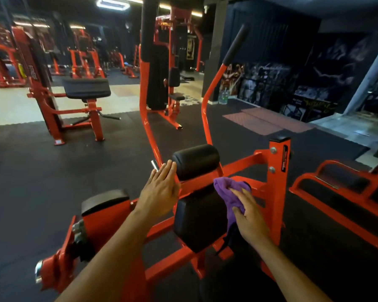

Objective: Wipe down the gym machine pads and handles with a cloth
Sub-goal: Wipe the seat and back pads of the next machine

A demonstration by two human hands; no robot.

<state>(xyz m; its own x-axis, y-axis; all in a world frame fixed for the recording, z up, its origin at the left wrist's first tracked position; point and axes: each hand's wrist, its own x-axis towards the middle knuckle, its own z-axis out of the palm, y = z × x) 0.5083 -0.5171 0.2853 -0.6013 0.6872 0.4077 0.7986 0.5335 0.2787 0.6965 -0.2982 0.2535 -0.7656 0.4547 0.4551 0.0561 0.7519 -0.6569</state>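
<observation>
Purple cloth (229, 194) sits bunched under the right hand (248, 216), whose fingers lie over it and curl into its folds, pressing it against the upper right edge of the black seat pad (196, 221) on the red machine frame (277, 184). Part of the cloth hangs down the pad's right side. The left hand (159, 190) is flat, its fingers straight and close together, with the fingertips touching the left end of the black roller pad (196, 160) just above the seat pad; it holds nothing. A small chrome peg (155, 165) pokes out just beside those fingertips. Two curved red bars rise from behind the roller, the right one ending in a black foam handle (236, 44). Another black pad (104, 201) sits lower left on the same frame. Further off, across the dark rubber floor (31, 171), stand more red machines, one with a wide black bench pad (86, 88).
</observation>
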